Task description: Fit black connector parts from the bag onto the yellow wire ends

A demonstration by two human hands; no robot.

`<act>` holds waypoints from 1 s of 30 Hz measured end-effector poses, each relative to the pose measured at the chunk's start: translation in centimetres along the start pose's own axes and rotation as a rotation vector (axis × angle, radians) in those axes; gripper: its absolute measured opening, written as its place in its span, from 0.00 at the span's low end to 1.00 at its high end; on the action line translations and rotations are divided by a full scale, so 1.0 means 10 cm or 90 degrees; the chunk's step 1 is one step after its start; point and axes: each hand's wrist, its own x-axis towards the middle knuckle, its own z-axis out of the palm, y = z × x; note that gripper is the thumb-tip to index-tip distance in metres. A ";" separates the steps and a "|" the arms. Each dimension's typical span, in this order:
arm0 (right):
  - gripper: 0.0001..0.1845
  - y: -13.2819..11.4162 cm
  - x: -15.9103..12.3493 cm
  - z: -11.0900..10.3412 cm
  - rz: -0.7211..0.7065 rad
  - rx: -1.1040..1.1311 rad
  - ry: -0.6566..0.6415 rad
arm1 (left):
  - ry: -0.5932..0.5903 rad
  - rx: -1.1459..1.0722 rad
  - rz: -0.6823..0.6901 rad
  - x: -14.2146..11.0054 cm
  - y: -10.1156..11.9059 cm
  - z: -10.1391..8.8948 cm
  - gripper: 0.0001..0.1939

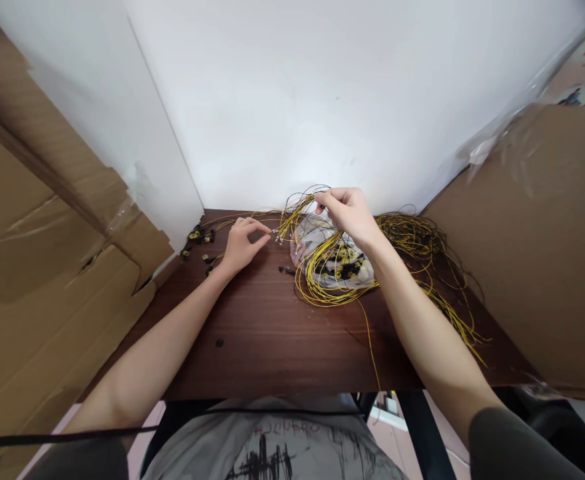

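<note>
My right hand (345, 210) is raised above the table, its fingers closed around a bundle of yellow and black wires (317, 283). The wires loop down beneath the hand, and their loose ends with small pale tips (279, 236) fan out to the left. My left hand (245, 245) is closed in a pinch beside those tips, apparently on the end of one thin wire; the contact is too small to see clearly. Under the bundle lies a clear plastic bag (297, 248) with small black and yellow parts (345, 260) in it.
Several black and yellow parts (200, 235) lie at the table's back left. A larger tangle of wires (412, 233) rests at the right. Cardboard (47, 233) flanks the left side, and a cardboard box (537, 247) the right. A white wall (292, 100) stands behind the brown table (272, 347).
</note>
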 end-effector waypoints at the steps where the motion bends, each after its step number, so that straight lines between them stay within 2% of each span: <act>1: 0.17 0.00 0.00 0.00 -0.001 0.001 -0.002 | -0.001 -0.004 0.002 0.00 0.00 0.00 0.04; 6: 0.17 0.00 0.00 0.00 -0.003 -0.001 -0.010 | 0.003 -0.038 -0.009 -0.01 -0.01 0.00 0.05; 11: 0.18 0.00 0.00 0.01 -0.001 -0.005 -0.013 | 0.008 -0.060 -0.059 -0.01 0.00 0.02 0.07; 17: 0.18 0.01 0.01 0.02 0.001 -0.010 -0.017 | -0.020 -0.138 -0.100 -0.02 0.01 0.02 0.12; 23: 0.19 0.01 0.00 0.04 0.001 -0.012 -0.028 | -0.038 -0.128 -0.073 -0.03 0.04 0.03 0.11; 30: 0.20 -0.04 -0.03 0.07 -0.007 0.003 -0.045 | -0.100 -0.098 -0.047 -0.04 0.06 0.03 0.11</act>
